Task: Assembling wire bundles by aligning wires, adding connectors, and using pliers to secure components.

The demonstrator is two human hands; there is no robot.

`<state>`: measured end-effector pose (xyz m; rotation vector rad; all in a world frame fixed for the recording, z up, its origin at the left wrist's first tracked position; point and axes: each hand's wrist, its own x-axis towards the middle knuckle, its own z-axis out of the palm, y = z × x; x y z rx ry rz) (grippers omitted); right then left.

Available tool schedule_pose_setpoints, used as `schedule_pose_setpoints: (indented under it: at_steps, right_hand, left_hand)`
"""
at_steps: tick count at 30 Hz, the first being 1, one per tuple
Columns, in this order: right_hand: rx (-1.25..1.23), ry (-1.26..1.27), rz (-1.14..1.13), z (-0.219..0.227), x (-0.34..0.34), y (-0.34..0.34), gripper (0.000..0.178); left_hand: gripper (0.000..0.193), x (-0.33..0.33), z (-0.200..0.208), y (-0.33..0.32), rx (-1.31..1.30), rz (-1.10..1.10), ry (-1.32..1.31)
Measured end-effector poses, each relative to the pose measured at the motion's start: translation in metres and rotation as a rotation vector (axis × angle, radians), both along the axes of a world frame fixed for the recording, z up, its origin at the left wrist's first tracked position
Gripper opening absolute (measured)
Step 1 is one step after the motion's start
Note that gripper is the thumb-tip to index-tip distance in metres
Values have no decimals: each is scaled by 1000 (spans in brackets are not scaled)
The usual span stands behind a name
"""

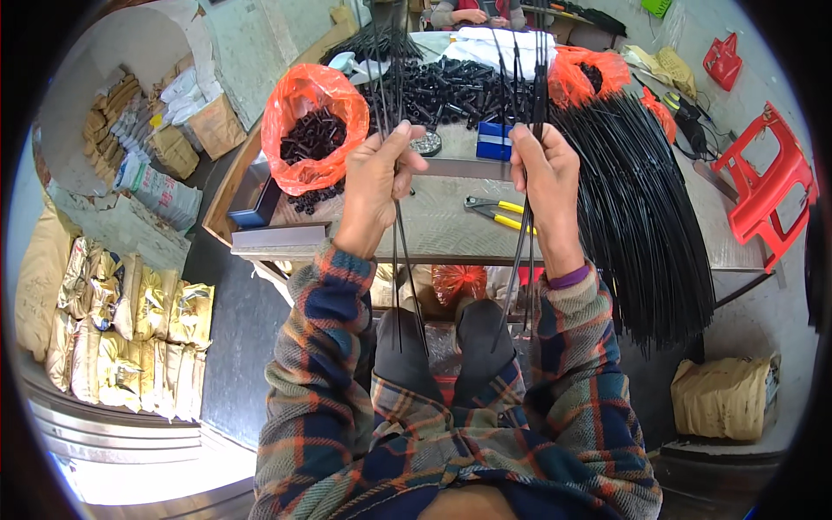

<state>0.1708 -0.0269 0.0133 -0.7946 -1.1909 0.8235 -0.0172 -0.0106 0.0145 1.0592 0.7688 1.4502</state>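
My left hand (374, 178) is closed, pinching a few thin black rods (397, 251) that stand nearly upright and reach above and below the fist. Level with it, my right hand (549, 173) grips another small bunch of thin black rods (523, 260). Both hands hover over the table's near edge, apart from each other. Between them lie pliers with yellow handles (506, 206), and behind these a small blue box (494, 140) and a round tin (428, 143). A thick bundle of long black rods (646, 208) hangs over the edge to the right.
An orange plastic bag (282, 156) of small black parts stands at the left, with a pile of black parts (459, 91) farther back. A red plastic stool (776, 182) is at the right. Another person (477, 13) sits across the table. Wrapped packages (130, 325) fill the left side.
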Motion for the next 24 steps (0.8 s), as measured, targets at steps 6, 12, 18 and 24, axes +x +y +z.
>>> schedule_pose_setpoints:
  at_steps: [6,12,18,24]
  right_hand:
    - [56,32,-27,4,1,-6,17]
    - [23,-56,49,5,-1,5,17]
    - [28,28,-31,7,4,4,22]
    - [22,180,-50,-17,-10,2,17]
  left_hand:
    - [27,0,-3,0,-13,-61,79]
    - [21,8,-2,-2,-51,-38,179]
    - [22,7,-2,-1,-48,-72,213]
    - [17,12,-10,6,37,-46,115]
